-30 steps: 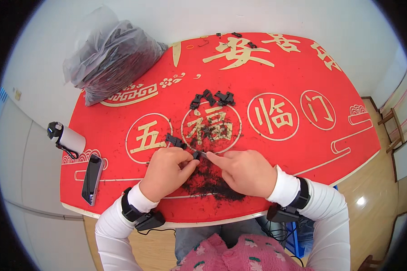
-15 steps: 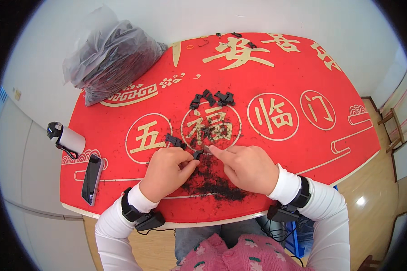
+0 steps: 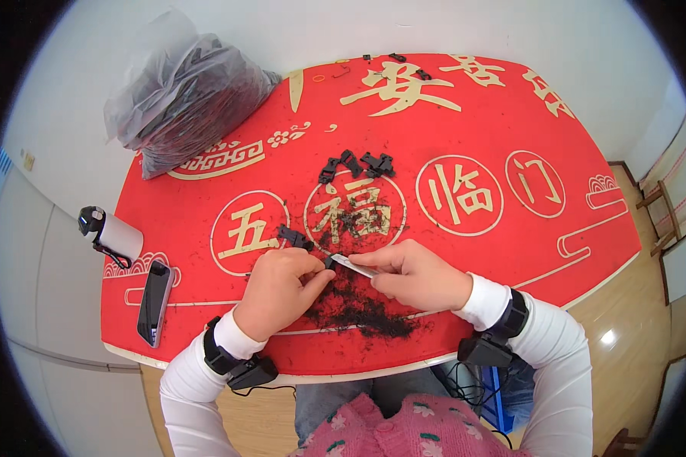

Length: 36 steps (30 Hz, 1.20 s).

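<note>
My left hand (image 3: 280, 289) is closed, pinching a small black plastic piece (image 3: 329, 263) between thumb and fingers. In my right hand (image 3: 419, 276) is a flat silvery blade (image 3: 352, 265), gripped between thumb and fingers. The blade's tip meets or lies very near the black piece; contact is hard to tell. Just beyond my left hand is a black plastic buckle-like part (image 3: 294, 238). Dark shavings (image 3: 370, 316) are scattered on the red tablecloth (image 3: 503, 270) beneath and between both hands.
Several black plastic parts (image 3: 351, 163) lie further back at the table's middle, with others (image 3: 423, 74) at the far edge. A stuffed translucent bag (image 3: 194, 95) sits at the far left. A white bottle (image 3: 118, 234) and a phone (image 3: 155, 303) rest on the left.
My right hand has shifted slightly, and the blade has turned so its flat silvery face shows. My left hand stays almost still with the black piece.
</note>
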Tool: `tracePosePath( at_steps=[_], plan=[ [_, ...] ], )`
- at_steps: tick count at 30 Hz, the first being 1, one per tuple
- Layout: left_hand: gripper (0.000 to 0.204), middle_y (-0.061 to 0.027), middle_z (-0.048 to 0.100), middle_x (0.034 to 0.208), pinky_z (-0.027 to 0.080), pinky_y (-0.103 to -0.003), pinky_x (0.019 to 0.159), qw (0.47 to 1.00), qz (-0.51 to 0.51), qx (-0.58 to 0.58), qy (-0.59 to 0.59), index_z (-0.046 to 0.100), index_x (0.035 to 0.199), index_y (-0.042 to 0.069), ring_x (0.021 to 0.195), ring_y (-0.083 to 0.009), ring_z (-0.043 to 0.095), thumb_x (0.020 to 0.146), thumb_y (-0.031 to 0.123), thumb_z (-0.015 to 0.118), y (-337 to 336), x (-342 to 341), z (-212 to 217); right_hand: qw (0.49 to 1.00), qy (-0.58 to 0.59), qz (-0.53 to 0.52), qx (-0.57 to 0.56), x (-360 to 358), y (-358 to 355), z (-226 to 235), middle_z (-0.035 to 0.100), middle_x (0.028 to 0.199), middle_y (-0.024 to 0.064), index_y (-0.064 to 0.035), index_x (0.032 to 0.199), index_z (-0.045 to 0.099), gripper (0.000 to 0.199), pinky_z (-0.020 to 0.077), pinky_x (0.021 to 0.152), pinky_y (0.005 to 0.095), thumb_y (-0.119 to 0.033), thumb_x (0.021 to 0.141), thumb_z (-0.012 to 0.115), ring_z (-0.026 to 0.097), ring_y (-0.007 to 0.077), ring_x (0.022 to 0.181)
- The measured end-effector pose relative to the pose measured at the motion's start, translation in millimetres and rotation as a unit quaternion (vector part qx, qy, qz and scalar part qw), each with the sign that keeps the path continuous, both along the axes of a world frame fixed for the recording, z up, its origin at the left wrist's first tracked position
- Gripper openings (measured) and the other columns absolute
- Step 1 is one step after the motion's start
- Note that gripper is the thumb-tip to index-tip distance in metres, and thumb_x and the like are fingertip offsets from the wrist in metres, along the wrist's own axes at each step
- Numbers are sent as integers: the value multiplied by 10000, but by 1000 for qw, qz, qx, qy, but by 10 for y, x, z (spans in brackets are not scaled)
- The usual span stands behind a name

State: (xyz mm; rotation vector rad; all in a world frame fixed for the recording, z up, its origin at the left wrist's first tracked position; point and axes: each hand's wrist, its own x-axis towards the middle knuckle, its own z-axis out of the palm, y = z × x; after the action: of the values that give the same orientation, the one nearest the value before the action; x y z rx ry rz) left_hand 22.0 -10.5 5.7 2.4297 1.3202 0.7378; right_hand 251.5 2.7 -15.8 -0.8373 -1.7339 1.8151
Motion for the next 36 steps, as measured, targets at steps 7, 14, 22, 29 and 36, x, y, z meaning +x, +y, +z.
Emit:
tracePosePath(
  at_steps=[7, 14, 22, 29, 36],
  plan=[
    [121, -113, 570, 603, 427, -343, 505, 1000, 8, -1, -3, 667, 749, -10, 517, -240, 552, 766, 86, 740, -15, -35, -18, 955, 117, -64, -267, 80, 22, 182, 486, 643, -42, -45, 1328, 545, 438, 351, 494, 201, -14, 895, 485, 417, 40, 528],
    [105, -109, 576, 635, 435, -325, 533, 1000, 1, -3, 4, 670, 783, -12, 596, -240, 577, 766, 68, 735, -6, -37, 28, 983, -20, -107, 147, -18, -13, -6, 528, 635, 64, -36, 1319, 545, 451, 390, 521, 239, 1, 872, 498, 465, 90, 536],
    [132, -126, 611, 779, 483, -372, 611, 997, 50, 58, -15, 673, 862, 14, 705, -294, 612, 768, 95, 717, 45, -50, -24, 928, -58, -141, 340, -4, -38, 26, 545, 698, 179, -19, 1313, 529, 486, 450, 577, 297, 2, 828, 525, 517, 149, 571],
    [135, -120, 609, 788, 490, -349, 626, 992, 45, 109, 38, 673, 887, 11, 727, -286, 618, 773, 72, 712, 18, -19, 46, 940, -68, -135, 307, 18, -38, 62, 570, 728, 166, -18, 1317, 529, 491, 447, 586, 283, -6, 827, 527, 512, 134, 591],
    [177, -122, 622, 819, 493, -397, 669, 992, 42, 99, 69, 682, 881, 22, 758, -303, 620, 769, 153, 726, 61, -120, -57, 945, -91, -118, 291, 0, -36, 22, 584, 736, 72, -23, 1315, 537, 474, 430, 578, 243, 5, 842, 527, 478, 68, 622]
  ],
)
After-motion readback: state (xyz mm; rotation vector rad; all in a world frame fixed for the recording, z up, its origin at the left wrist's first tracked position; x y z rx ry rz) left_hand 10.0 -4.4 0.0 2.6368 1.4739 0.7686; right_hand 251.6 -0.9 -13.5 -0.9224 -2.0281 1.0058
